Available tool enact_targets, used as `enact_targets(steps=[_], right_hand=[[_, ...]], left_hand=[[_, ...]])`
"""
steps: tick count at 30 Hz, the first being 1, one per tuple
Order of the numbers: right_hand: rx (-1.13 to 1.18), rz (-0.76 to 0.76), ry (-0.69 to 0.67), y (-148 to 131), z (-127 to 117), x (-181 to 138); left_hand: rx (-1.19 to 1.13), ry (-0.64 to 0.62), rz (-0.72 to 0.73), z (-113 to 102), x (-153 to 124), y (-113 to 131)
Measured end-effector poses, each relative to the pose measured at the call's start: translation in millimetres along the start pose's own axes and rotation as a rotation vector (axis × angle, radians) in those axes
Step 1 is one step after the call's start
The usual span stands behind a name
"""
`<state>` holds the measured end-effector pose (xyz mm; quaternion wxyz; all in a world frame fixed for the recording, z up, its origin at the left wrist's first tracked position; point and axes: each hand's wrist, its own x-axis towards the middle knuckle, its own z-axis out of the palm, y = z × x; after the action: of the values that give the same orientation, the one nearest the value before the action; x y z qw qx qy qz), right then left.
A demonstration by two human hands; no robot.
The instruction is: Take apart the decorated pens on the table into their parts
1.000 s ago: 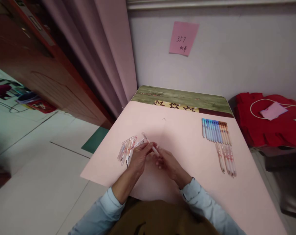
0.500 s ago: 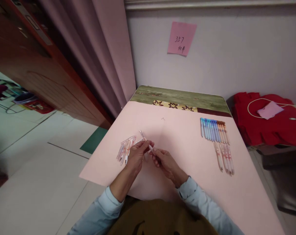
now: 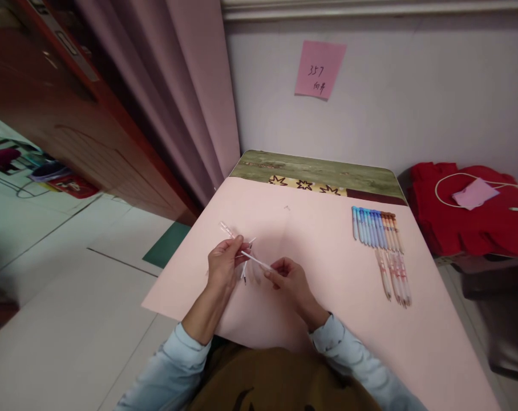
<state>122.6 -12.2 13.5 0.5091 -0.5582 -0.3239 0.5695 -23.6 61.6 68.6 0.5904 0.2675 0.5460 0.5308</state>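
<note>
Two hands worked close together above the pink bench, and between them a pen was coming apart. The left hand was closed around the clear pen barrel, which stuck out up and to the left past the fingers. The right hand pinched the near end of a thin white refill, whose far end sat at the mouth of the barrel. One or two more thin pieces hung just below the left hand — they were too small to name with certainty.

The step in hand, as a judgement, was the separating of the refill from its barrel; it looked partly out, not fully free. The next move would call for a straight pull along the line of the barrel — a sideways pull could bend so thin a tube — while the left hand held firm.

Well apart, on the right part of the bench, a neat row of blue and orange pens lay side by side, and just below it a second group of pale pens.
</note>
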Motion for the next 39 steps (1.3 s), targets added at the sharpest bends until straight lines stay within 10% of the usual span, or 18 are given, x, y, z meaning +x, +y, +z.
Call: enact_targets(steps=[8, 20, 26, 39], right_hand=[[-0.071, 0.053, -0.030, 5.1, -5.0, -3.4], [-0.192, 0.080, -0.085, 2.5, 11.8, -2.2], [-0.270, 0.187, -0.143, -1.7, 12.7, -12.2], [-0.633, -0.108, -0.129, -13.2, -3.0, -23.7]], left_hand=[[0.296, -0.032, 0.077, -35.8, 22.6, 9.9], [1.577, -0.038, 0.225, -68.1, 8.8, 18.1], [1.665, -0.048, 0.199, -64.6, 3.9, 19.4], [1.318, -0.230, 0.460, -56.7, -1.6, 2.0]])
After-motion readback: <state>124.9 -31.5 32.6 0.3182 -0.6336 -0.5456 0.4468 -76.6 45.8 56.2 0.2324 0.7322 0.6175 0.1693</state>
